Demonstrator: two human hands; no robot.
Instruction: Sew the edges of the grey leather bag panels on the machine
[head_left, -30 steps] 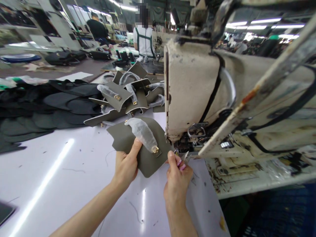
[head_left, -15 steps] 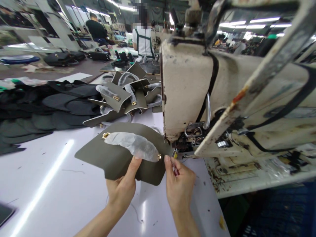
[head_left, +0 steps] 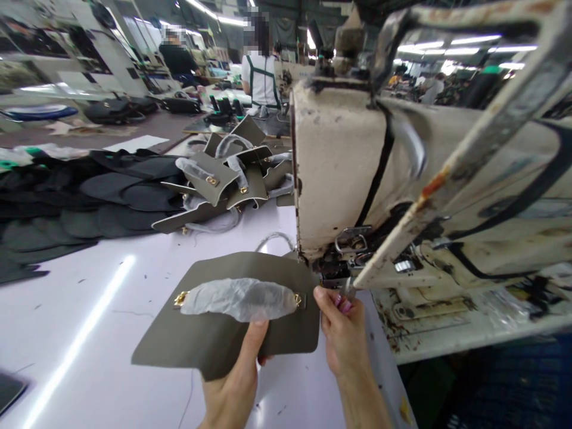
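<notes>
Both hands are apart: the left hand (head_left: 236, 384) clamps an olive-grey, leather-like panel (head_left: 218, 345) between thumb and hidden fingers, its arched handle wrapped in cloudy plastic (head_left: 236, 298) facing up. The right hand (head_left: 346, 333) grips small pink-handled scissors (head_left: 344, 302), close beside the panel's right edge. The panel is held over the white counter (head_left: 89, 333), in front and to the left of the worn cream sewing machine (head_left: 339, 161); similar panels (head_left: 214, 173) are heaped farther back, on the machine's left. The step in hand seems to be handling that right edge; work there calls for a steady panel and blades angled off its face. The machine's needle area is dark and hard to make out, the panel's underside is hidden, and whether the right thumb touches the edge, I cannot tell.
</notes>
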